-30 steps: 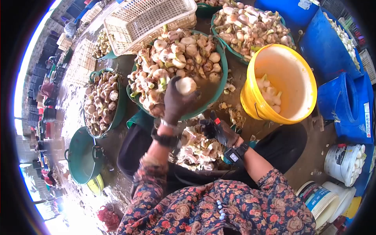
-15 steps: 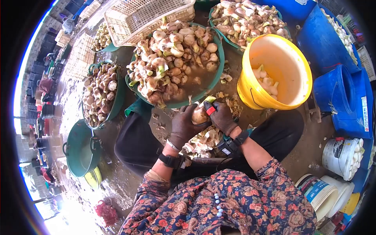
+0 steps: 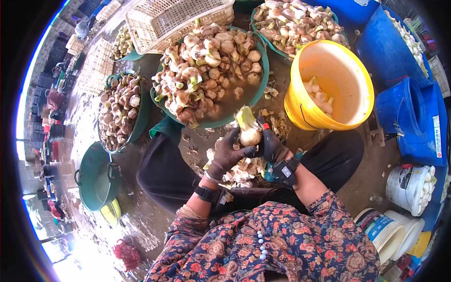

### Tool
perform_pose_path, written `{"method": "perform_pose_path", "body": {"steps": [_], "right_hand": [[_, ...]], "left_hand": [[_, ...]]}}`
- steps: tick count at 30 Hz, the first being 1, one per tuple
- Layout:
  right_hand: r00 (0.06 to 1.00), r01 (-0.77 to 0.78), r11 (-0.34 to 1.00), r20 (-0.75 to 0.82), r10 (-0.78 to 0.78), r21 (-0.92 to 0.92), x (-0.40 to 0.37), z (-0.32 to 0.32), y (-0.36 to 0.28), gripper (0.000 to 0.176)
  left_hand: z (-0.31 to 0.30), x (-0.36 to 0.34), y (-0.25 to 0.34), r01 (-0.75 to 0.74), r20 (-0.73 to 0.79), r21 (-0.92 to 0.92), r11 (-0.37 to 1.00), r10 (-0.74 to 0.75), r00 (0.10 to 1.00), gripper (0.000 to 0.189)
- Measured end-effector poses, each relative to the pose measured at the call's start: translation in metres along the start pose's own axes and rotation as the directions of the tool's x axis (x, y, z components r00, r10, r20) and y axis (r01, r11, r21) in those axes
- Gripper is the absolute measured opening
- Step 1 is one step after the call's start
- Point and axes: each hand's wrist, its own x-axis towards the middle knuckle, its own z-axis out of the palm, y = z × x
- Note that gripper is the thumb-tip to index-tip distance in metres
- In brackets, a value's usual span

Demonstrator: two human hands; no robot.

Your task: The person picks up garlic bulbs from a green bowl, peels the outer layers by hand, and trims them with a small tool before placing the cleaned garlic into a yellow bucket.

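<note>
A garlic bulb (image 3: pixel 250 135) with a pale green stem pointing up and away is held between my two dark-gloved hands. My left hand (image 3: pixel 226 156) curls around its left side, thumb beneath it. My right hand (image 3: pixel 274 146), a red band on one finger, grips the bulb from the right. Below the hands lies a heap of pale peeled skins (image 3: pixel 242 171) between my legs. Just beyond is a green tub (image 3: pixel 264 96) of brownish, unpeeled garlic in murky water. To the right, a yellow bucket (image 3: pixel 300 105) holds several cleaned white bulbs.
More garlic fills a tub (image 3: pixel 120 110) on the left and another tub (image 3: pixel 300 26) at the back. A white plastic crate (image 3: pixel 141 30) rests behind the main tub. An empty green tub (image 3: pixel 96 181) stands left. Blue bins (image 3: pixel 387 44) and a white bucket (image 3: pixel 404 190) of bulbs line the right.
The bulb has turned from lying tilted to the right to stem-up, showing a whiter surface. My right hand has shifted down beside it, uncovering the stem.
</note>
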Motion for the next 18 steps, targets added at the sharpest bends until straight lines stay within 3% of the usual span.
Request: {"method": "perform_pose_path", "body": {"steps": [1, 3, 4, 5, 6, 7, 8, 9, 10, 11, 12, 13, 14, 15, 16, 17, 18], "right_hand": [[1.0, -0.005, 1.0, -0.002, 0.005, 0.0, 0.008, -0.012, 0.0, 0.05], [1.0, -0.017, 0.93, -0.03, 0.006, -0.368, 0.037, -0.054, 0.001, 0.047], [0.988, 0.013, 0.704, -0.099, -0.117, -0.71, 0.045, -0.06, 0.001, 0.043], [0.988, 0.012, 0.705, -0.099, -0.116, -0.71, 0.049, -0.068, 0.005, 0.043], [0.984, 0.121, 0.554, 0.028, -0.174, -0.824, 0.052, -0.076, 0.009, 0.042], [0.965, 0.23, 0.381, 0.161, -0.205, -0.896, 0.053, -0.08, 0.014, 0.042], [0.973, 0.2, 0.391, 0.136, -0.186, -0.898, 0.044, -0.067, 0.011, 0.041], [0.973, 0.201, 0.392, 0.136, -0.187, -0.898, 0.033, -0.055, 0.004, 0.041], [0.966, 0.253, 0.45, 0.201, -0.159, -0.856, 0.019, -0.037, -0.006, 0.042], [0.955, 0.297, 0.509, 0.265, -0.136, -0.808, 0.009, -0.027, -0.011, 0.044], [0.955, 0.282, 0.603, 0.28, -0.1, -0.746, 0.008, -0.025, -0.016, 0.052], [0.955, 0.28, 0.603, 0.278, -0.099, -0.747, 0.009, -0.025, -0.017, 0.052], [0.937, 0.324, 0.63, 0.333, -0.109, -0.706, 0.011, -0.025, -0.018, 0.053], [0.913, 0.366, 0.655, 0.39, -0.118, -0.661, 0.013, -0.023, -0.019, 0.054], [0.879, 0.459, 0.578, 0.441, -0.182, -0.675, 0.014, -0.018, -0.016, 0.051], [0.879, 0.458, 0.578, 0.443, -0.178, -0.675, 0.012, -0.014, -0.014, 0.051], [0.756, 0.61, -0.019, 0.589, -0.286, -0.792, 0.01, -0.012, -0.013, 0.048]], "left_hand": [[-0.002, 0.001, 0.022, 0.02, -0.079, 0.029, 0.999, -0.018, 0.997, 0.081], [-0.012, 0.005, 0.036, -0.032, -0.233, 0.22, 0.975, 0.084, 0.969, 0.086], [-0.015, 0.009, 0.057, -0.115, -0.271, 0.362, 0.925, 0.222, 0.937, 0.071], [-0.018, 0.013, 0.052, -0.114, -0.271, 0.363, 0.925, 0.222, 0.937, 0.071], [-0.024, 0.015, 0.042, -0.045, -0.058, 0.391, 0.919, 0.073, 0.996, 0.06], [-0.027, 0.014, 0.036, 0.016, 0.154, 0.431, 0.902, -0.091, 0.984, 0.05], [-0.027, 0.014, 0.036, 0.042, 0.148, 0.438, 0.898, -0.118, 0.982, 0.033], [-0.025, 0.012, 0.033, 0.041, 0.149, 0.438, 0.898, -0.118, 0.982, 0.033], [-0.023, 0.011, 0.026, 0.22, 0.013, 0.13, 0.967, -0.223, 0.975, 0.029], [-0.021, 0.01, 0.019, 0.341, -0.081, -0.211, 0.916, -0.364, 0.928, 0.026], [-0.027, 0.01, 0.012, 0.429, 0.023, -0.455, 0.78, -0.471, 0.882, 0.023], [-0.031, 0.006, 0.003, 0.431, 0.024, -0.456, 0.779, -0.473, 0.881, 0.023], [-0.035, 0.0, -0.003, 0.094, -0.096, -0.013, 0.996, -0.094, 0.991, 0.024], [-0.037, -0.005, -0.008, -0.265, -0.026, 0.446, 0.855, 0.309, 0.951, 0.025], [-0.038, -0.007, 0.005, -0.334, -0.067, 0.48, 0.811, 0.414, 0.908, 0.028], [-0.041, -0.008, 0.008, -0.331, -0.071, 0.482, 0.811, 0.412, 0.908, 0.028], [-0.045, -0.008, 0.009, -0.306, -0.052, 0.441, 0.844, 0.364, 0.93, 0.027]]}}
